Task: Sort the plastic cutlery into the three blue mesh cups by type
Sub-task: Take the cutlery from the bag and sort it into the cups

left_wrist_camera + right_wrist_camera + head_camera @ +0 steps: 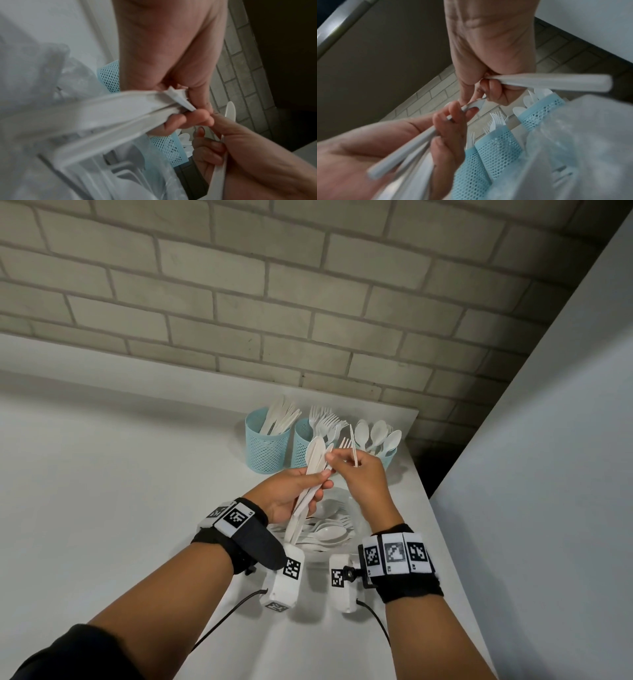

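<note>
Three blue mesh cups stand at the back of the white table: the left cup (pixel 265 446) holds knives, the middle cup (pixel 301 450) forks, the right cup (pixel 388 457) spoons. My left hand (pixel 320 479) grips a bundle of white cutlery (pixel 310 474), knife blades uppermost, just in front of the cups. My right hand (pixel 337 460) holds a fork (pixel 345 444) and a thin white piece (pixel 353 448) upright, and its fingertips pinch the top of the bundle. The right wrist view shows a white handle (pixel 547 82) in that fist. In the left wrist view the bundle (pixel 102 115) crosses my palm.
A clear plastic bag (pixel 337 510) of loose spoons and other cutlery lies under my hands. A brick wall runs behind the cups. The table's right edge (pixel 423 484) is close to the spoon cup, with a grey panel beyond it.
</note>
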